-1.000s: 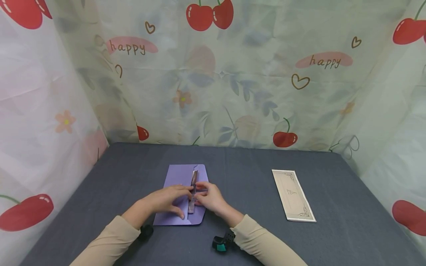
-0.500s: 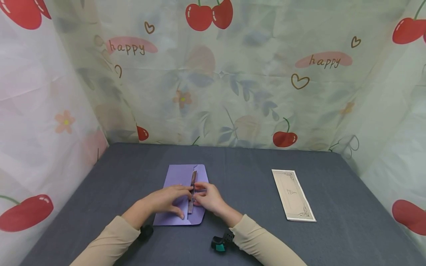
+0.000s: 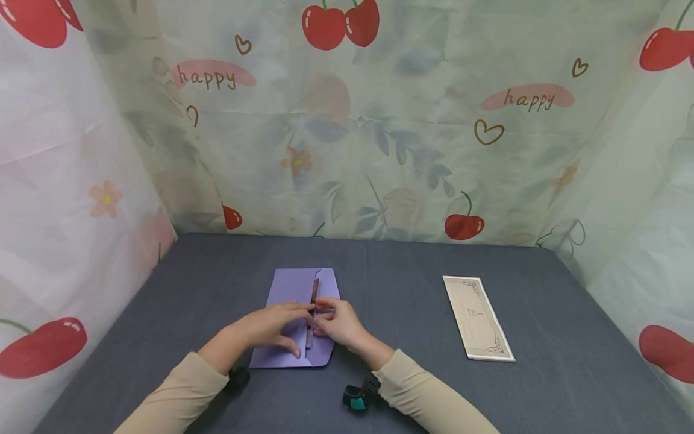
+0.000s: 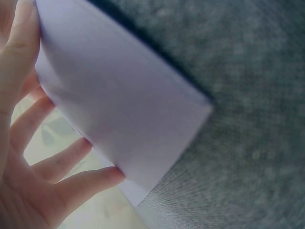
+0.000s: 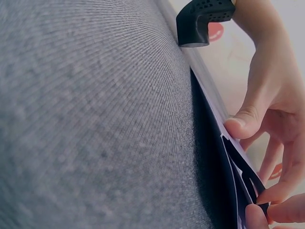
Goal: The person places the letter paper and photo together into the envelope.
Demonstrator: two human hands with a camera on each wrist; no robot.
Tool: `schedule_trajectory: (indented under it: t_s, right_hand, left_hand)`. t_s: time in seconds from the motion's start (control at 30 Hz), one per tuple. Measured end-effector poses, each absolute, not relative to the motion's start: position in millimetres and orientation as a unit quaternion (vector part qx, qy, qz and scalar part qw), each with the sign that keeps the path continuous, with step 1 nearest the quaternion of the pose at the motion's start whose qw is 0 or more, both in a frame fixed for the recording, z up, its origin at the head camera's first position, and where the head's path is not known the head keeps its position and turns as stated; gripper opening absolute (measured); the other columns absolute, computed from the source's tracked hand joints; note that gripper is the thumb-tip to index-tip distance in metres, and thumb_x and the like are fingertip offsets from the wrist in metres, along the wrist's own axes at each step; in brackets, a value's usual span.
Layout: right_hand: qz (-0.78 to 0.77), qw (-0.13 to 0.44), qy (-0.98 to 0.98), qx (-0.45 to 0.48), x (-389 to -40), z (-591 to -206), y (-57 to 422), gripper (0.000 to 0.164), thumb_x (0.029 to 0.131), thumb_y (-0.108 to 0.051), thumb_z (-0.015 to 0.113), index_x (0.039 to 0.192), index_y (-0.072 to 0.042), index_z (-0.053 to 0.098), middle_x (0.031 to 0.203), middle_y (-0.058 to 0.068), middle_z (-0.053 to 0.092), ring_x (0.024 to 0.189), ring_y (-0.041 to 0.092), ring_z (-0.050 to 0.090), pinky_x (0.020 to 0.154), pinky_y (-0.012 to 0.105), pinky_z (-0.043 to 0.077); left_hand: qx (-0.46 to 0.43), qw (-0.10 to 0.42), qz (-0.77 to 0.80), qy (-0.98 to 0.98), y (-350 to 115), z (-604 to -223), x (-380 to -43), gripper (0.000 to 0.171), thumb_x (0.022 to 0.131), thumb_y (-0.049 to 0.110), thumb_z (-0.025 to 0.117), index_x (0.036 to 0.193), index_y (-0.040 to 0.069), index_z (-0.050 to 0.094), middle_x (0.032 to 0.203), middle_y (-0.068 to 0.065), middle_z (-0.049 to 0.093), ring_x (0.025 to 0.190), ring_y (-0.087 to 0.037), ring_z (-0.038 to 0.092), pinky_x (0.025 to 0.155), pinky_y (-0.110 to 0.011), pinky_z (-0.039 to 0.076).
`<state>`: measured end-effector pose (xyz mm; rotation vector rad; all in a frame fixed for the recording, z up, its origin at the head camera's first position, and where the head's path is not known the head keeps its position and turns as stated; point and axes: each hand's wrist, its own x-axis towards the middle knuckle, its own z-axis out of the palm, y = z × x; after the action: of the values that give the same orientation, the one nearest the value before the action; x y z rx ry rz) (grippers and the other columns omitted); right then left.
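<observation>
A purple envelope lies on the dark table, its flap spread to the right. A dark, picture-printed card shows as a narrow strip at the envelope's mouth; its rest is hidden inside. My left hand lies over the envelope and holds its mouth edge with the fingertips. In the left wrist view those fingers meet the purple paper's edge. My right hand grips the card's outer edge with curled fingers. The right wrist view shows its thumb and a dark gap at the mouth.
To the right lies a cream printed paper with ornamental corners. A black wrist strap with a teal piece hangs under the right wrist. Cherry-patterned curtain encloses the back and sides of the table.
The card has slid left into the envelope, so its visible strip is narrower. My right hand has followed slightly left; the left hand and envelope have stayed in place.
</observation>
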<state>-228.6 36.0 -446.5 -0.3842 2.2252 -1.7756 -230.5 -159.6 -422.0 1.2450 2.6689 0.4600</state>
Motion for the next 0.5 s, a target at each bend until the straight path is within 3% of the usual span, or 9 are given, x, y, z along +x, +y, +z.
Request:
schedule_trajectory:
  t_s: [0.5]
  right_hand:
    - [-0.607,0.142,0.771,-0.129,-231.2,-448.7,35.3,0.045,0.086,0.009,0.052,0.131,0.010,0.044,0.128,0.027,0.051,0.102,0.033,0.064,0.074,0.028,0.058]
  left_hand:
    - [0.410,0.095,0.163,0.892,-159.0,-420.3,-230.0,0.053,0.075,0.044,0.069,0.117,0.013,0.058,0.144,-0.012,0.044,0.130,-0.033,0.044,0.105,-0.051,0.038]
